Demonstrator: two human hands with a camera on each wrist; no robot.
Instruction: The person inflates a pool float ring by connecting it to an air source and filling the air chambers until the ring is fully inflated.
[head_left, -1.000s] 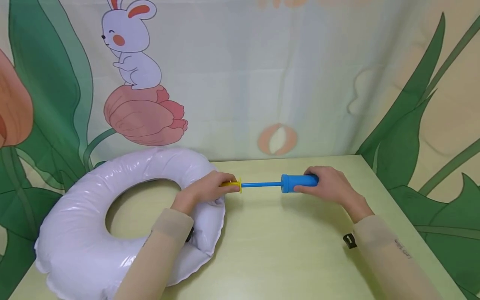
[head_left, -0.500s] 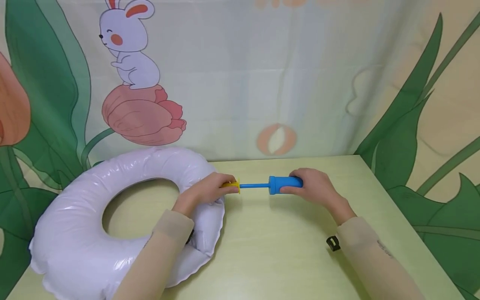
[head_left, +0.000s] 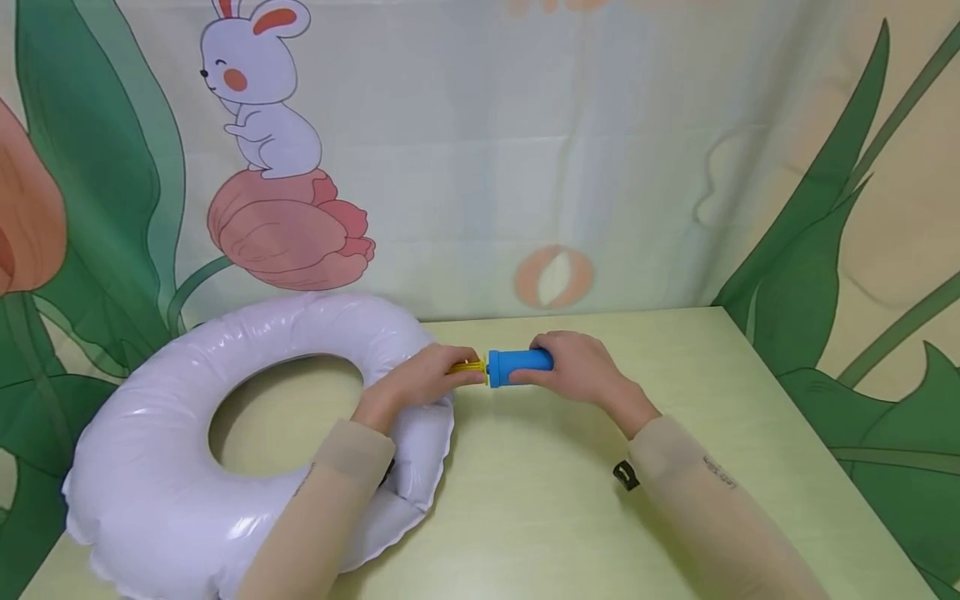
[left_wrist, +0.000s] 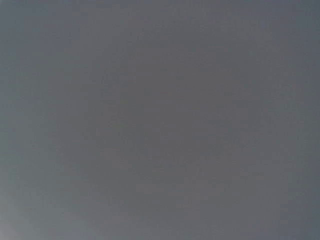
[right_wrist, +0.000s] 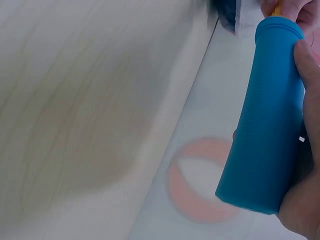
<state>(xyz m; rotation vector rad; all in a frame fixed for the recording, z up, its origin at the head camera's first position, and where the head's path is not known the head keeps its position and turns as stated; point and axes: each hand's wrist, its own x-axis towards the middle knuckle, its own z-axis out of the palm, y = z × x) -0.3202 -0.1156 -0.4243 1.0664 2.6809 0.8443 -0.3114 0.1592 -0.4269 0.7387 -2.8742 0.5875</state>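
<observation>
A hand pump with a blue barrel [head_left: 519,367] and a yellow end piece [head_left: 469,367] lies level between the two hands in the head view. My left hand [head_left: 423,377] pinches the yellow piece beside the ring's right rim. Around the barrel, my right hand [head_left: 581,367] curls its fingers, with the thumb along the near side. The barrel nearly meets the yellow piece. A white inflatable swim ring [head_left: 150,433] lies under my left forearm. In the right wrist view the blue barrel [right_wrist: 270,115] stands large. Whether the yellow tip sits in a valve is hidden.
The pale green table [head_left: 525,517] carries the ring on its left side. A printed cloth backdrop [head_left: 450,167] with a rabbit and flowers hangs behind it. A small black clip [head_left: 626,475] shows by the right sleeve. The left wrist view is plain blurred grey.
My right hand has moved left with the blue barrel toward the yellow piece. The blue rod between them has slid almost wholly into the barrel. My left hand has stayed nearly still.
</observation>
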